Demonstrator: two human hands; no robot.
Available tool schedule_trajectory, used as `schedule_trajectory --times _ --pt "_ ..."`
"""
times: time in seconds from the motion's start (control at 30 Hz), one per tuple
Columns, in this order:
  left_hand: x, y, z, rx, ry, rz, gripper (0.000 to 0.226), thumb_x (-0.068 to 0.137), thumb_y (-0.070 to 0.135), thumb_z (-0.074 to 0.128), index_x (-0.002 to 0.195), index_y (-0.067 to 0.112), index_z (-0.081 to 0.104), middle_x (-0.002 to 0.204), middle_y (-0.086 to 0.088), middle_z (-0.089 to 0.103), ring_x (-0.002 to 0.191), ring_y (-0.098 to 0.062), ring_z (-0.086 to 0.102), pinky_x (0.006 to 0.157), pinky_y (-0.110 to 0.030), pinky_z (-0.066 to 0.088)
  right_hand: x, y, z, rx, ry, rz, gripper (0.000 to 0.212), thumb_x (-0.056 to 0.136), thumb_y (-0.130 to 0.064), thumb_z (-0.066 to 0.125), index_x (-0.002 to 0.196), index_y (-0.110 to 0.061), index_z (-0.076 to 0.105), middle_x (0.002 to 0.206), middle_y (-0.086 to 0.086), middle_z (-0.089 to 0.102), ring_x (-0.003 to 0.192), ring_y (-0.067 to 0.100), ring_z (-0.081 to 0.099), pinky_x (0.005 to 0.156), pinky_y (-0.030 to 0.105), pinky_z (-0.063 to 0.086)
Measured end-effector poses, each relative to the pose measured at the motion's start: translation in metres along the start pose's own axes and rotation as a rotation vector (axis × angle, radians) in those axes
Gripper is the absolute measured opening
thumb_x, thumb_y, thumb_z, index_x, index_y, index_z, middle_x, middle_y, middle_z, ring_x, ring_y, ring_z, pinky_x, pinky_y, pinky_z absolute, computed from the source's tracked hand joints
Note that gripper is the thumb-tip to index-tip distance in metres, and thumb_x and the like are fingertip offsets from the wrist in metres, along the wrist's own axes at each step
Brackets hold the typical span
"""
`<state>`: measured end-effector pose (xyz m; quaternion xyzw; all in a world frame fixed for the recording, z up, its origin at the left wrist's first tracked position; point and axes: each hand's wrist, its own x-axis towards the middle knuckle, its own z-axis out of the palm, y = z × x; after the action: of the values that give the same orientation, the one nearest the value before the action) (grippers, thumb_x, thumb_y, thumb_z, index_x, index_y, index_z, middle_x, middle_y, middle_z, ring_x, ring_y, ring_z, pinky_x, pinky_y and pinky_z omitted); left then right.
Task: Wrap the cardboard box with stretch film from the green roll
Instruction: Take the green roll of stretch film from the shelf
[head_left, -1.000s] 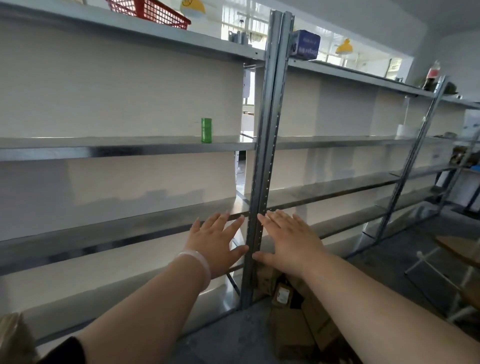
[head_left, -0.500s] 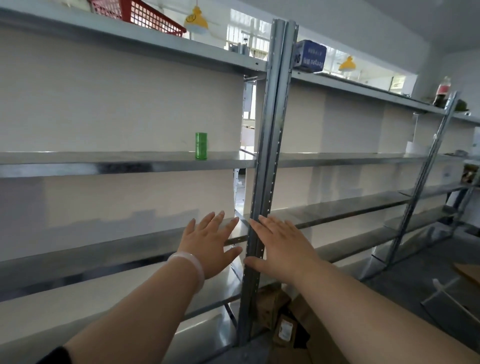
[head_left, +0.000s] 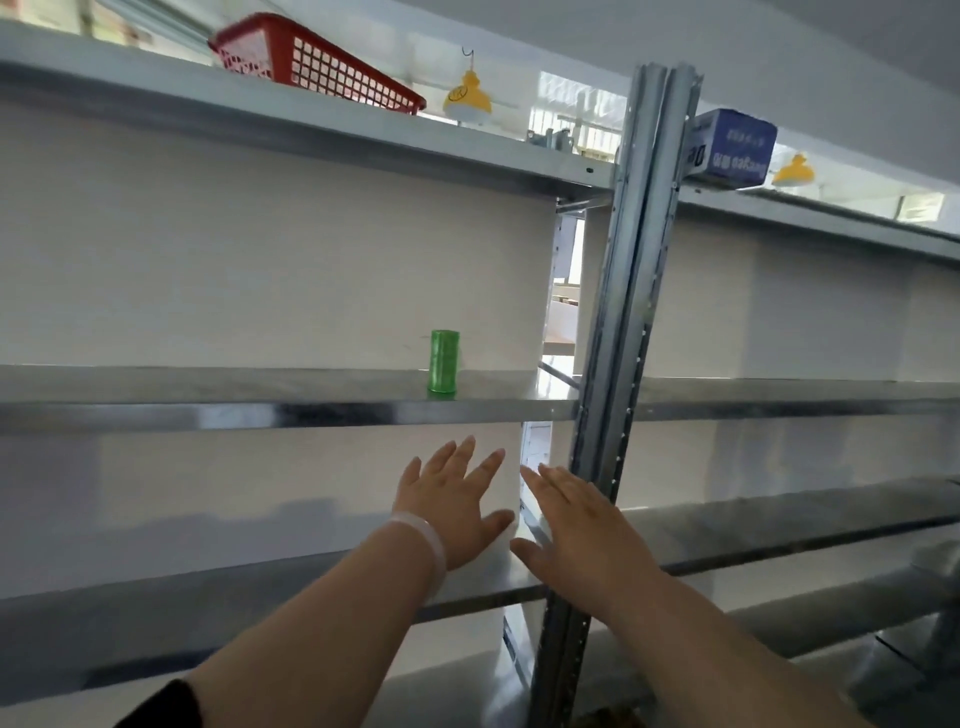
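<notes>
2 palms raised, fingers straight and spread, gripping nothing: left hand (head_left: 452, 506) just left of steel upright (head_left: 628, 312), right hand (head_left: 582, 540) overlapping it. Standing on middle shelf (head_left: 208, 387), left of upright and above left hand, apart from both: green roll (head_left: 443, 368). Farther left on top shelf (head_left: 156, 98), red basket (head_left: 311, 62); at upright's foot, brown blur (head_left: 605, 719), possibly cardboard.

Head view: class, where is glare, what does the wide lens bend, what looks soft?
Head view: light glares off the front lip of the grey metal shelf; head view: the lens tilts the grey steel upright post; head view: the small green film roll and blue cardboard box look slightly soft.
</notes>
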<state>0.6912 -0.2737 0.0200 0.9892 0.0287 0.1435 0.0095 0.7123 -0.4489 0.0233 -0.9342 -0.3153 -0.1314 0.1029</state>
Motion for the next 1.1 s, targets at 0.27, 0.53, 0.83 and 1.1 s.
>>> schedule_trajectory --times 0.27,0.53,0.83,1.1 --pt "0.072 -0.024 0.004 -0.042 0.061 -0.059 0.077 0.096 0.062 0.034 0.157 0.033 -0.001 0.167 -0.001 0.001 0.154 -0.022 0.004 0.124 -0.044 0.011 0.090 0.035 0.010 0.117 0.031 -0.032 0.071 0.095 -0.051 0.041 0.151 -0.029 0.005 0.161 -0.005 0.009 0.147 0.014 0.008 0.119 0.035 0.012" --pt "0.150 -0.046 0.000 -0.161 0.212 -0.181 0.079 0.095 0.051 0.048 0.158 0.031 0.004 0.166 -0.004 0.014 0.151 -0.023 0.017 0.123 -0.040 0.018 0.218 0.054 0.006 0.305 0.104 -0.142 0.063 0.097 -0.040 0.043 0.151 -0.026 0.013 0.159 -0.004 0.018 0.145 0.016 0.017 0.118 0.037 0.019" --pt "0.223 -0.049 0.014 -0.211 0.238 -0.469 0.082 0.098 0.041 0.046 0.158 0.017 -0.004 0.166 -0.010 -0.004 0.153 -0.031 0.009 0.122 -0.039 0.014 0.316 0.067 0.017 0.424 -0.063 -0.309 0.058 0.099 -0.027 0.040 0.151 -0.026 0.015 0.156 0.005 0.027 0.140 0.021 0.031 0.113 0.034 0.027" --pt "0.241 -0.052 0.021 -0.344 0.232 -0.540 0.094 0.089 0.024 0.053 0.157 0.021 -0.012 0.160 -0.010 0.020 0.143 -0.034 0.031 0.116 -0.048 0.031 0.354 0.064 0.033 0.644 -0.226 -0.303 0.054 0.097 -0.024 0.038 0.149 -0.030 0.023 0.150 0.004 0.040 0.135 0.023 0.040 0.110 0.039 0.033"
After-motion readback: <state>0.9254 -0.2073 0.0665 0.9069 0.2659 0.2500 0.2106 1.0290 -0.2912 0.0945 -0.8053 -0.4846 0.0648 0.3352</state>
